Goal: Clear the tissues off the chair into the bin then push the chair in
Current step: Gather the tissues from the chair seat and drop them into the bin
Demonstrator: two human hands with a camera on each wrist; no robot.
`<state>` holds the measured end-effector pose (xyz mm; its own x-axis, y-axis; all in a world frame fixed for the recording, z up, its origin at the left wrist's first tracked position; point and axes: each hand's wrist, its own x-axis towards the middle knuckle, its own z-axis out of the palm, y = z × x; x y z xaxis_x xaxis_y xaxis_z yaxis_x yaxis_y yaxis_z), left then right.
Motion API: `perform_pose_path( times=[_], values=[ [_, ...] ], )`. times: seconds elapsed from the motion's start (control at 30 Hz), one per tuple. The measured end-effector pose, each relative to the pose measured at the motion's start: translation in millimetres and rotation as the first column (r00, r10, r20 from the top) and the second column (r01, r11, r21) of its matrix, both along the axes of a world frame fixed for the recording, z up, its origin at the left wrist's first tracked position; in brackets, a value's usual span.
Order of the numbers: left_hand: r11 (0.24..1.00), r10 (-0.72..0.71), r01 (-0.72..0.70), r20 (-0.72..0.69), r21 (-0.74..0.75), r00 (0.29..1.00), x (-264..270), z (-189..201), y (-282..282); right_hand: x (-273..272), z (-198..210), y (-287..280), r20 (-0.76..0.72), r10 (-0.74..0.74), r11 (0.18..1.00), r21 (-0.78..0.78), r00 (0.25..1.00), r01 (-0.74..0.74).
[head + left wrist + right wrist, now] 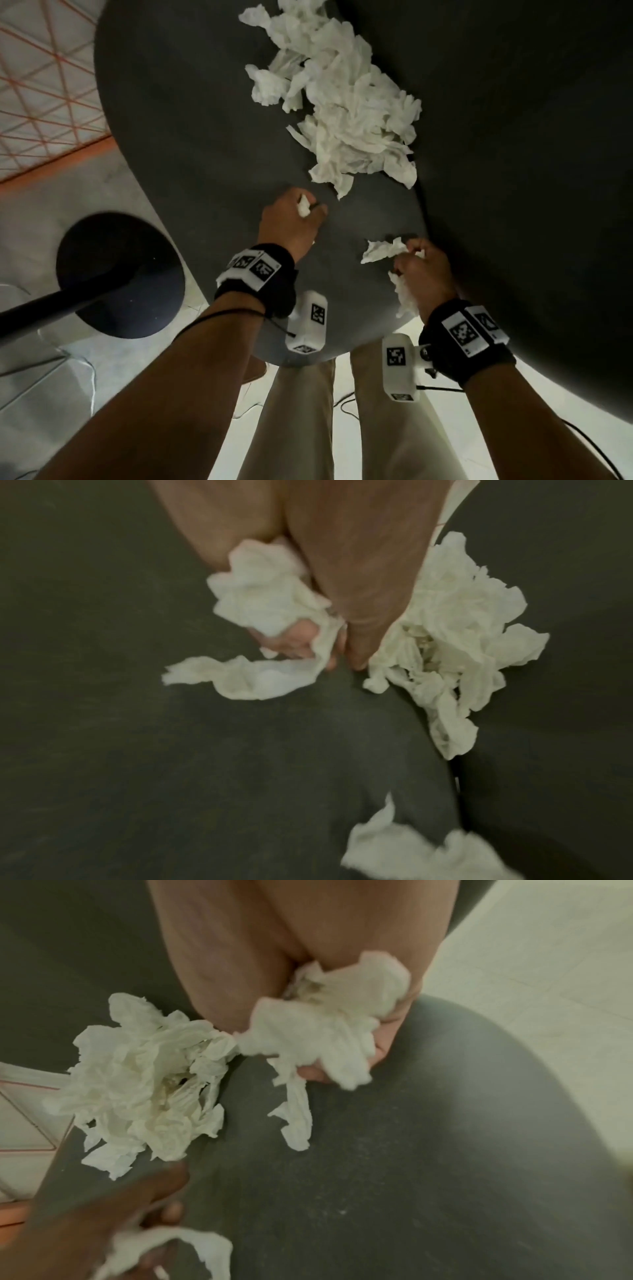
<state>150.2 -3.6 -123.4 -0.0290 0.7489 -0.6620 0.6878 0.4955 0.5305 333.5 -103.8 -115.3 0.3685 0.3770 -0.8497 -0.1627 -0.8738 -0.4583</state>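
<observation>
Both hands are already loaded: my left hand (pixel 291 219) grips a tissue wad (pixel 260 601), my right hand (pixel 423 270) clutches another (pixel 329 1023). Remaining tissue pile (pixel 346 102) lies on the chair seat (pixel 178 120); weightless, soft, tearable, best scooped by bunching from its edges.

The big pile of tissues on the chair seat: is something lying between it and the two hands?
Nothing visible blocks it. The tissue pile lies on bare chair seat just beyond the left hand and right hand. Both hands, however, already grip crumpled tissues, so they have little room for more.
</observation>
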Motion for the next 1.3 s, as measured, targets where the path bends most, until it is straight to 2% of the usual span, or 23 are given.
perform_pose_path(
  times=[0.13,0.23,0.33,0.43,0.53,0.63,0.87,1.03,1.13,1.2,1.3],
  values=[
    [0.992,0.102,-0.098,0.044,-0.083,0.994,23,-11,13,1,-3,-12,-0.071,-0.062,0.997,-0.040,0.996,0.059],
    [0.983,0.154,-0.146,0.072,-0.114,0.985,30,-21,12,2,-4,-9,-0.063,-0.081,0.996,-0.038,0.995,0.078],
    [0.961,0.243,-0.223,0.114,-0.164,0.963,31,-24,2,4,-3,-6,-0.044,-0.062,0.998,-0.017,0.997,0.061],
    [0.946,0.306,-0.288,0.118,-0.150,0.945,25,-20,-10,6,-2,-8,-0.008,-0.006,1.000,0.021,1.000,0.006],
    [0.945,0.319,-0.307,0.099,-0.114,0.943,14,-20,-25,6,-1,-10,0.036,0.042,0.998,0.039,0.998,-0.044],
    [0.965,0.262,-0.259,0.070,-0.052,0.963,10,-24,-33,4,-4,-12,0.041,0.035,0.998,0.056,0.999,-0.038],
    [0.982,0.161,-0.167,0.063,0.092,0.985,43,-19,-8,-2,-1,-16,-0.012,0.027,0.994,0.106,1.000,-0.026],
    [0.976,0.217,-0.219,0.079,0.017,0.973,51,-17,-1,-1,0,-14,-0.067,-0.042,0.995,0.085,0.997,0.048],
    [0.959,0.284,-0.283,0.126,-0.033,0.950,43,-7,-14,1,0,-14,-0.133,-0.122,0.990,0.048,0.984,0.129],
    [0.939,0.343,-0.336,0.160,-0.068,0.926,32,0,-29,0,3,-14,-0.170,-0.121,0.992,0.023,0.978,0.126],
    [0.930,0.368,-0.365,0.096,-0.049,0.925,9,6,-54,-4,12,-12,-0.196,-0.129,0.991,-0.002,0.972,0.131]
  ],
)
